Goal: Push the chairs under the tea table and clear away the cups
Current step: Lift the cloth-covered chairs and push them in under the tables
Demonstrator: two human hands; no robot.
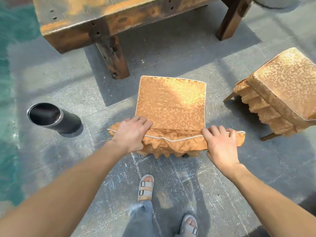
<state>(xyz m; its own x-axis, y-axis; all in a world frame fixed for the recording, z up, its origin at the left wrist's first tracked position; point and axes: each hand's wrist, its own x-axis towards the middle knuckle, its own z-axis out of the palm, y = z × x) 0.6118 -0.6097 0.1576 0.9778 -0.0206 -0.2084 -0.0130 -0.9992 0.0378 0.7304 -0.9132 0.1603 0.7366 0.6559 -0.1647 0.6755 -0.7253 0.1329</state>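
A low chair (pixel 171 103) in a gold patterned cover stands on the paved floor, its seat facing the heavy wooden tea table (pixel 106 26) at the top of the view. My left hand (pixel 131 132) grips the left end of the chair's back rail. My right hand (pixel 222 142) grips the right end of the same rail. A second gold-covered chair (pixel 280 93) stands to the right, turned at an angle. No cups are in view.
A black cylindrical bin (pixel 54 118) stands on the floor to the left of the chair. A table leg (pixel 112 53) is just ahead of the chair's left front corner, another leg (pixel 230 21) at top right. Teal water borders the left. My sandalled feet (pixel 145 189) are below.
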